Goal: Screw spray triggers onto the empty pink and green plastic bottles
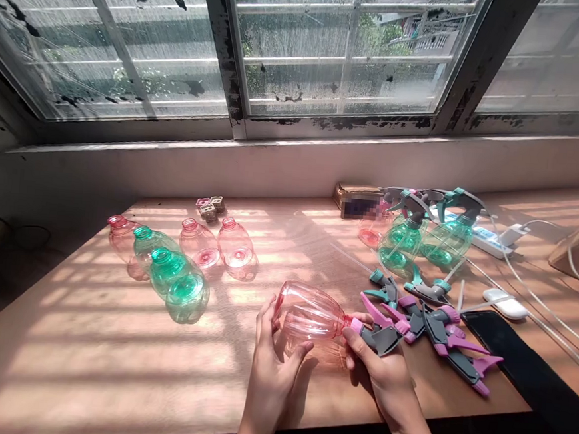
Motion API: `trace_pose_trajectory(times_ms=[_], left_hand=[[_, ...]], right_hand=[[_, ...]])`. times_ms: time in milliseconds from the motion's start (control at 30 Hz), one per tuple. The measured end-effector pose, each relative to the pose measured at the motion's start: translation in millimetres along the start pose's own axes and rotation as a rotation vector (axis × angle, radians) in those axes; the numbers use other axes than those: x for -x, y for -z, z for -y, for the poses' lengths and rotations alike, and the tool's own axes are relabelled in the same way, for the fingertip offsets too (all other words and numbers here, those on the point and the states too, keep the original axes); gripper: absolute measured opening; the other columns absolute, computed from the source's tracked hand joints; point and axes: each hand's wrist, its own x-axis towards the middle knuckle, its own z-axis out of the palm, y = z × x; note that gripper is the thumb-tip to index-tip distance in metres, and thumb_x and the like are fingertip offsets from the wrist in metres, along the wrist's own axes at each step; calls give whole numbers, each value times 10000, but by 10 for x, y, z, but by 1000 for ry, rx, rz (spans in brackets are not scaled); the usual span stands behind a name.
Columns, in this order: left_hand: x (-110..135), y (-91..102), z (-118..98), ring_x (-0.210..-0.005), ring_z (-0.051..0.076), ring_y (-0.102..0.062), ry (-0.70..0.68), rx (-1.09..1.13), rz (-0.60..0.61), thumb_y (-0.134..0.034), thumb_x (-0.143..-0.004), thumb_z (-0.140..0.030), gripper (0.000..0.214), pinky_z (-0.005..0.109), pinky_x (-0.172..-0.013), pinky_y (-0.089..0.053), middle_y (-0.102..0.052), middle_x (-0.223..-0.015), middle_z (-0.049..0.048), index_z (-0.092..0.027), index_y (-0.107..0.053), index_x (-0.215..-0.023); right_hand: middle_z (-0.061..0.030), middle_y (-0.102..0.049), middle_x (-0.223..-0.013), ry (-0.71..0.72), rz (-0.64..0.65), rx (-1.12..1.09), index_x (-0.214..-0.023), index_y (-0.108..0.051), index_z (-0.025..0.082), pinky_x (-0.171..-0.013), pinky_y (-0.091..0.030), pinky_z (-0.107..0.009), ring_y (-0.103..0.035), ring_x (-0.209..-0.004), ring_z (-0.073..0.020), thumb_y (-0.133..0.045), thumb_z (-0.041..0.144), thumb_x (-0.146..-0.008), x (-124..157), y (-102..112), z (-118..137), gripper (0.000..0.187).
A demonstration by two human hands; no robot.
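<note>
My left hand (272,356) is wrapped round the base of a clear pink plastic bottle (309,310), which lies on its side just above the wooden table (108,356). My right hand (380,371) grips a pink and grey trigger sprayer head (378,332) that sits at the bottle's neck. Whether the head is fully seated on the neck I cannot tell.
Several loose sprayer heads (436,322) lie right of my hands. Empty pink bottles (227,242) and green bottles (177,278) lie at left. Assembled green spray bottles (428,238) stand at the back right, by a power strip (493,241), cables, a black phone (523,366) and a small box (358,199).
</note>
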Motion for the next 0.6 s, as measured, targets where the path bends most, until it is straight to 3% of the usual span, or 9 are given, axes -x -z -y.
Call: trace_pose_trajectory(times_ms=[333, 600], left_hand=[[6, -28, -16, -1498, 292, -477, 33, 31, -6, -834, -854, -468, 838, 421, -1239, -395, -497, -1595, 84, -330, -394, -1553], [6, -24, -22, -1507, 308, -479, 15, 37, 2, -791, -897, -472, 777, 420, -1224, -422, -536, -1567, 86, -341, -410, -1561]], right_hand=[[31, -615, -543, 3, -9, 25, -1066, -725, 171, -423, -433, -243, -514, -469, -146, -834, 588, -817, 14, -25, 62, 498], [27, -633, -566, 26, -6, 45, -1029, -724, 189, -459, -462, -245, -542, -495, -144, -827, 572, -839, 4, -24, 45, 440]])
